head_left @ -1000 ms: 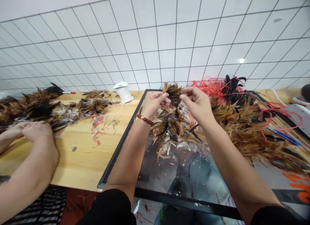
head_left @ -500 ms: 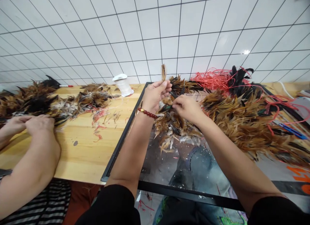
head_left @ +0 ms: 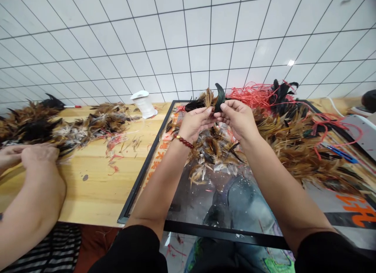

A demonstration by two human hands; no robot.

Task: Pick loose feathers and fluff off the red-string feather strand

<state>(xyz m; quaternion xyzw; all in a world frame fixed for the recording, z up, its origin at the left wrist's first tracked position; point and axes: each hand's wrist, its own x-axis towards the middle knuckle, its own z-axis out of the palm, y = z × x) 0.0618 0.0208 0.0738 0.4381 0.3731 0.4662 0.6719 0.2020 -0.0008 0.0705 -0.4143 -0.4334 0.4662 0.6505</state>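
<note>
My left hand [head_left: 195, 124] pinches a small bunch of brown feathers [head_left: 209, 96] that stands up above the thumb. Close beside it, my right hand [head_left: 239, 118] is closed on a dark green-black feather [head_left: 220, 96] with a curved tip. The two hands nearly meet at the fingertips, and the feathers' lower ends are hidden between them. Under the hands, a loose pile of brown and whitish feathers [head_left: 216, 149] lies on a black-framed glossy panel [head_left: 202, 202]. To the right spreads a larger heap of brown feathers [head_left: 293, 147].
Red plastic strips [head_left: 249, 93] and black feathers [head_left: 283, 98] lie at the back by the tiled wall. A white spool [head_left: 143, 104] stands on the wooden table [head_left: 96, 190]. At the left, another person's hands [head_left: 38, 155] touch feathers. A blue pen-like tool [head_left: 343, 154] lies right.
My right hand has risen from the feather pile with a dark feather and come up beside the left hand. The left hand still holds its brown bunch. The view has shifted slightly right.
</note>
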